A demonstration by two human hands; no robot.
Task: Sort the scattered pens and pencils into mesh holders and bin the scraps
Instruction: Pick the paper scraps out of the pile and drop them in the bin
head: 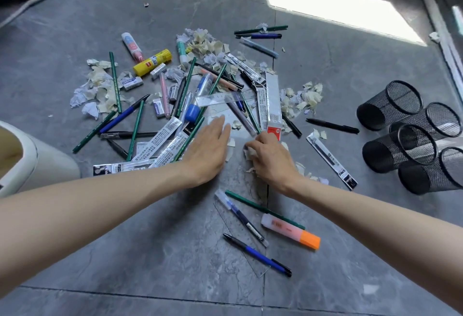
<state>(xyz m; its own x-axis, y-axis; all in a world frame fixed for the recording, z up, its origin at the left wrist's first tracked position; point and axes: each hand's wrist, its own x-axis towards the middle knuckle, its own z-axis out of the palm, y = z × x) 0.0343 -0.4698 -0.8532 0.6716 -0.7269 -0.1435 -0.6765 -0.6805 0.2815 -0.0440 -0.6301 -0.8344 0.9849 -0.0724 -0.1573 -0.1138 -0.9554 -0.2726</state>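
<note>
Lying flat with its fingers straight and close together, the left hand [208, 150] covers the near edge of the pile of pens and pencils [185, 100] on the grey floor [125, 240]. Whether the palm presses on the packaged refills [160, 147] beneath it or only hovers cannot be told. Just beside it, the right hand [269, 157] has its fingers curled, pinching a clump of paper scraps [248, 152], and the knuckles hide most of that clump. More scraps lie through and around the pile, thickest at its far side and left edge. A clear ruler [220, 98] crosses the middle of the pile. A second transparent sheet in front of the left fingertips is hard to make out against the tile. Nearer the person lie an orange highlighter [290, 231], a blue pen [258, 255] and a green pencil [250, 202] that runs along the highlighter's far edge. Four black mesh holders [380, 110] lie on their sides in a cluster at the right, well apart from the pile, with the nearest ones cut off by the frame edge. A white bin [40, 162] stands at the left edge, with only part of its wall and rim in view. The print on the refill packs is too blurred to read.
</note>
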